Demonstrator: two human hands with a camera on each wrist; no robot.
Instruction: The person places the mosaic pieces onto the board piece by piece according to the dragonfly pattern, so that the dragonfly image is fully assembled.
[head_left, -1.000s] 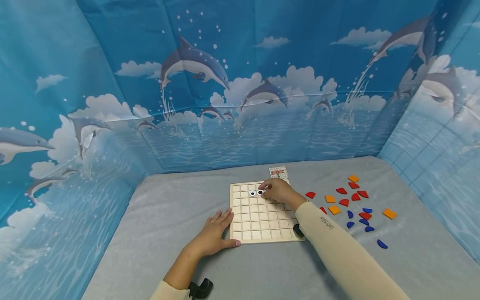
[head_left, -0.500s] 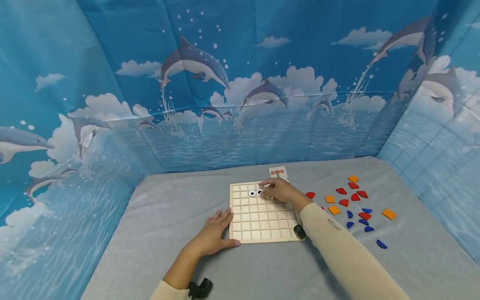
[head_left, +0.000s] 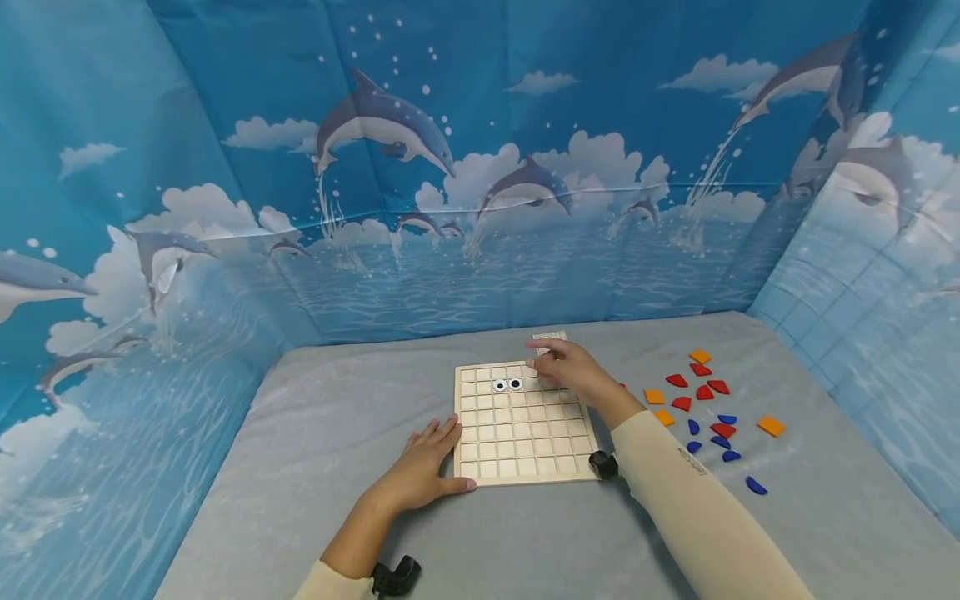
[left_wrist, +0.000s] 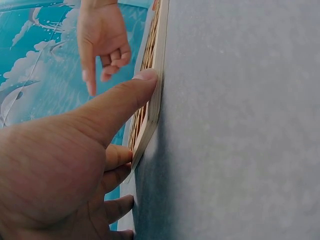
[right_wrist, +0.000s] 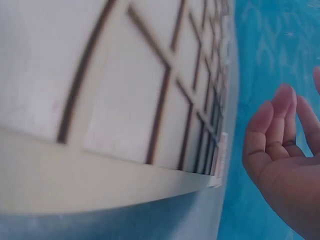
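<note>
A square wooden grid board (head_left: 517,433) lies on the grey-covered table. Two white eye tiles, a left one (head_left: 500,386) and a right one (head_left: 516,384), sit side by side in its upper cells. My left hand (head_left: 422,471) rests at the board's lower left corner, thumb on the front edge and fingers along the left side; the left wrist view shows the thumb (left_wrist: 125,97) against the rim. Above the board's upper right part hovers my right hand (head_left: 576,373), its index finger extended and nothing seen in its grasp. It partly covers a small printed card (head_left: 551,335) behind the board.
To the right of the board lie scattered flat pieces: orange squares (head_left: 771,426), red quarter-rounds (head_left: 718,387) and blue half-rounds (head_left: 757,485), several of each colour. A dolphin-print curtain (head_left: 480,275) encloses the table at the back and sides.
My right hand has let go of the right eye tile and moved up and to the right, towards the card. The left hand stays at the board's corner.
</note>
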